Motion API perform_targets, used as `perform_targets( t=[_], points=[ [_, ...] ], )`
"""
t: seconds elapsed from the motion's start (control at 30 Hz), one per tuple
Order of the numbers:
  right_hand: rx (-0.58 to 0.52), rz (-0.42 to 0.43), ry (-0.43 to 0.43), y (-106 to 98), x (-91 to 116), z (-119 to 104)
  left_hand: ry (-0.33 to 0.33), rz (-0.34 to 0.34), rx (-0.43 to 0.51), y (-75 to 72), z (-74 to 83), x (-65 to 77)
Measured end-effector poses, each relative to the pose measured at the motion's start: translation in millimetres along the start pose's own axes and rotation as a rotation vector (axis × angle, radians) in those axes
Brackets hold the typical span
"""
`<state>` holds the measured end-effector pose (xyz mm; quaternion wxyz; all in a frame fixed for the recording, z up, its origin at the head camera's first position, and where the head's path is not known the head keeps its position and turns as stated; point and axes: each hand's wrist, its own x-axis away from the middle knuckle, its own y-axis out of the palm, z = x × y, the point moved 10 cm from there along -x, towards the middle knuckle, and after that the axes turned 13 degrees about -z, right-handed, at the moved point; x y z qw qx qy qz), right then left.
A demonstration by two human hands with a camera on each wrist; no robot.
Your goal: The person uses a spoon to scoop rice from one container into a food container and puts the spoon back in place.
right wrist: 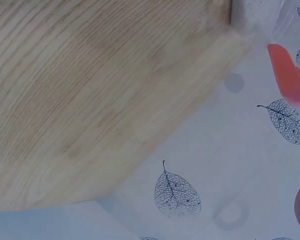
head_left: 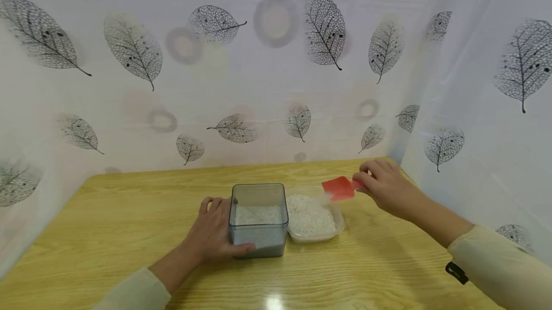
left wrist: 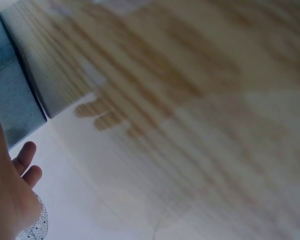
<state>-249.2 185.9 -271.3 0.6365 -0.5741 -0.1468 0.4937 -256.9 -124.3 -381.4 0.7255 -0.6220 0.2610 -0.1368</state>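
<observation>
A smoky clear square container (head_left: pixel 258 247) stands on the table with a layer of white, rice-like grains (head_left: pixel 258 215) inside. My left hand (head_left: pixel 213 233) holds it by its left side, thumb along the front face; in the left wrist view, its wall (left wrist: pixel 12 95) is beside the hand (left wrist: pixel 12 195). Directly to its right sits a shallow clear tub (head_left: pixel 316 239) heaped with similar grains (head_left: pixel 311 215). Above that tub's right side, my right hand (head_left: pixel 384 185) pinches a red scoop (head_left: pixel 339 188) by its handle. White grains blur below the scoop's blade. The right wrist view shows the scoop (right wrist: pixel 287 75) at its edge.
The wood-grain table (head_left: pixel 129 214) extends around both containers. A white leaf-print sheet (head_left: pixel 276 80) hangs behind the table and along both sides. A small black clip-like piece (head_left: pixel 456 272) shows under the right sleeve.
</observation>
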Motion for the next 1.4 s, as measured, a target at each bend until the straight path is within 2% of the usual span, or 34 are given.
perform_targets(
  t=[0.13, 0.27, 0.47, 0.63, 0.8, 1.1, 1.23, 1.4],
  points=[
    [0.107, 0.042, -0.046, -7.5, -9.8, -11.4, 0.004, 0.004, 0.003, 0.0, 0.6, 0.3],
    [0.127, 0.120, -0.063, -18.6, -20.0, -19.8, -0.005, -0.010, 0.012, 0.5, 0.0, 0.2],
    [0.029, 0.220, -0.047, -36.0, -42.6, -30.3, -0.013, -0.017, 0.015, 0.0, -1.1, 1.0],
    [-0.097, 0.237, -0.020, -38.5, -66.7, -39.2, -0.002, 0.009, 0.000, -2.4, -1.3, 1.0],
    [-0.259, 0.177, 0.012, -21.4, -89.2, -54.4, 0.007, 0.027, -0.006, -1.3, -0.2, 1.0],
    [-0.488, -0.100, 0.087, 29.1, -113.1, -88.6, 0.010, -0.001, 0.016, 1.0, 3.4, -3.8],
    [-0.544, -0.140, 0.145, 39.8, -108.5, -88.2, 0.002, -0.013, 0.016, 3.2, 1.0, -2.7],
    [-0.566, -0.131, 0.240, 41.4, -81.8, -62.2, -0.025, -0.080, 0.035, 4.8, -8.3, 10.8]
  ],
)
